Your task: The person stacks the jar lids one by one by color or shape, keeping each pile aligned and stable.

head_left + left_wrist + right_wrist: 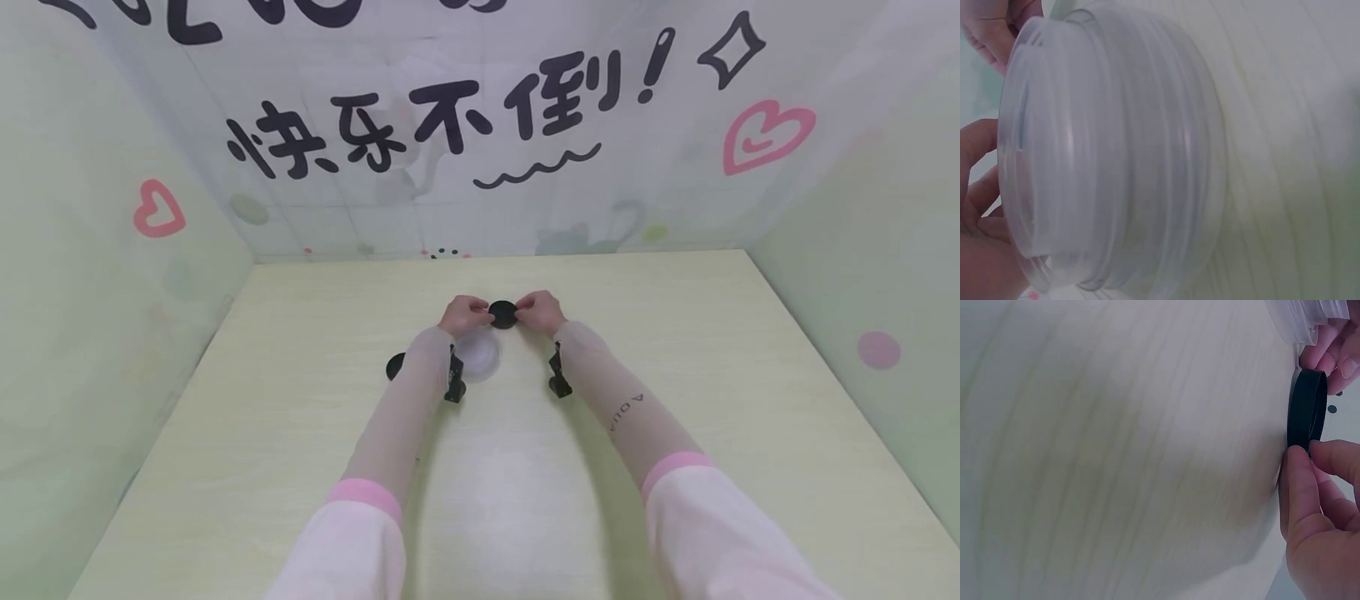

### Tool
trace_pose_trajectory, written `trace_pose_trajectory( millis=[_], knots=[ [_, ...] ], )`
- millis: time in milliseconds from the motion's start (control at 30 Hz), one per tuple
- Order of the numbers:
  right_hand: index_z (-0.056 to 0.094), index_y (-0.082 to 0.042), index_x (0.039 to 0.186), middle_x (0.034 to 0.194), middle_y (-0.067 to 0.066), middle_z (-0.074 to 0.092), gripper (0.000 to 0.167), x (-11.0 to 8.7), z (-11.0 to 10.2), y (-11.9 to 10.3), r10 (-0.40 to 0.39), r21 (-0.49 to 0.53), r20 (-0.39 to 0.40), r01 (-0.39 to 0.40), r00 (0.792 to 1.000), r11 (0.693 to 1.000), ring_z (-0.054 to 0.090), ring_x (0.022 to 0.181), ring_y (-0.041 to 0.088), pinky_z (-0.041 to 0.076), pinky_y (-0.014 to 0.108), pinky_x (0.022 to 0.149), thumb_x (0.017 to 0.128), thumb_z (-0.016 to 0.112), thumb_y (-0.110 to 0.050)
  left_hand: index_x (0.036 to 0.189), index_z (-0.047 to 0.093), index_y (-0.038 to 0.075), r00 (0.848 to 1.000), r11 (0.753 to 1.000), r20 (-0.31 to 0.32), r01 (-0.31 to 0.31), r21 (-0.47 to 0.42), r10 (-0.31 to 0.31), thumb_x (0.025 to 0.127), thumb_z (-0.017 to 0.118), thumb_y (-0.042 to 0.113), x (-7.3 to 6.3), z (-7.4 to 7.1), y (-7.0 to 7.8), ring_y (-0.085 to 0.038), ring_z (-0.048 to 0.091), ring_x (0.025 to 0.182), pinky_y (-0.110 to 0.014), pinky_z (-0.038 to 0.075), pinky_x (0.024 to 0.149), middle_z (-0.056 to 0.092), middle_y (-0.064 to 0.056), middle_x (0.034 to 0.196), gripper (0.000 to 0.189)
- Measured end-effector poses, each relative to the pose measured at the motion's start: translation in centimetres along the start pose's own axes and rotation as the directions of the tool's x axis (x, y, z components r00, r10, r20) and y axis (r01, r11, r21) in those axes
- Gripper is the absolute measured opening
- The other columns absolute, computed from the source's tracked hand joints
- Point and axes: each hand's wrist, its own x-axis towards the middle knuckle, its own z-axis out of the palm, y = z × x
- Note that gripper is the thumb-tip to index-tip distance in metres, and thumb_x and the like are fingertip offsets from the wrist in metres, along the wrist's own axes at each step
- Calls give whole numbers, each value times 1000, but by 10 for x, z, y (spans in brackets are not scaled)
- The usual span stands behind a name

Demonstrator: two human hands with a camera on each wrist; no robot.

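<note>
A round black lid with a raised rim [503,314] lies between the two hands near the back of the table. From the left, my left hand [463,315] pinches its edge with curled fingers. My right hand [543,313] grips the opposite edge, and the right wrist view shows thumb and fingers [1304,494] at the rim. Just in front of the left hand sit clear round plastic tubs [477,357], apparently stacked; they fill much of the left wrist view and partly hide the left fingers there.
A second black disc [395,367] shows beside the left forearm, which covers part of it. The pale wood-grain table [510,517] meets a printed back wall [420,217] just beyond the hands. Side walls [862,250] border it left and right.
</note>
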Motion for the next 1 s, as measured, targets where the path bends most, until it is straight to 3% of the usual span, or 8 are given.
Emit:
trace_pose_trajectory(
  millis=[33,167,300,433,633,667,867,1000],
  knots=[
    [66,-9,95,88,5,64,17,-18,-6,-15,2,3,13,-2,1000,1000,57,80,17,45,26,71,79,60,-9,117,54,4,1000,1000,-4,13,13,-13,79,66,23,-5,0,5,-19,58,92,-28,43,84,62,-10,101,45],
    [67,-11,90,83,3,63,15,4,0,10,-47,23,-6,47,999,999,56,73,15,44,24,63,75,66,-14,120,51,0,999,998,7,44,35,-44,84,61,17,-41,-7,36,-24,55,100,-29,40,89,59,-14,109,41],
    [68,-11,86,80,4,63,13,6,-2,17,-90,63,6,89,996,994,56,70,14,44,22,59,73,68,-14,120,53,3,997,996,6,76,50,-77,84,61,17,-39,-6,36,-23,54,101,-30,39,91,60,-13,109,39],
    [65,-6,101,96,11,63,22,8,-1,16,-27,59,56,23,998,998,58,84,20,46,28,70,79,64,-11,115,58,6,999,998,-7,33,51,-32,81,63,19,-32,-3,25,-19,56,96,-29,40,87,62,-9,105,37],
    [69,-17,89,84,1,65,23,59,17,63,-77,90,20,75,997,993,57,73,13,46,24,61,68,76,-24,112,59,6,1000,999,-13,27,47,-26,79,66,19,-15,0,14,-18,57,90,-28,42,82,63,-8,98,36],
    [69,-15,89,84,2,65,22,63,19,66,-76,91,24,73,997,993,58,73,14,47,24,61,69,75,-22,114,58,6,998,996,-14,58,65,-57,81,63,17,-24,-1,23,-20,56,95,-30,41,86,62,-9,103,35],
    [66,-2,98,95,11,64,20,-14,-9,-4,-13,139,62,5,998,990,61,80,19,49,26,68,78,66,-7,115,58,8,999,995,-29,45,85,-43,83,60,15,-28,-1,24,-20,57,97,-30,42,86,62,-9,107,33],
    [65,0,97,96,13,64,19,-57,-24,-44,7,152,43,-14,999,988,61,81,18,49,23,69,79,64,-6,107,63,11,998,998,-40,-48,45,49,78,67,21,11,6,-11,-17,61,84,-28,45,75,65,-6,95,31]
  ],
)
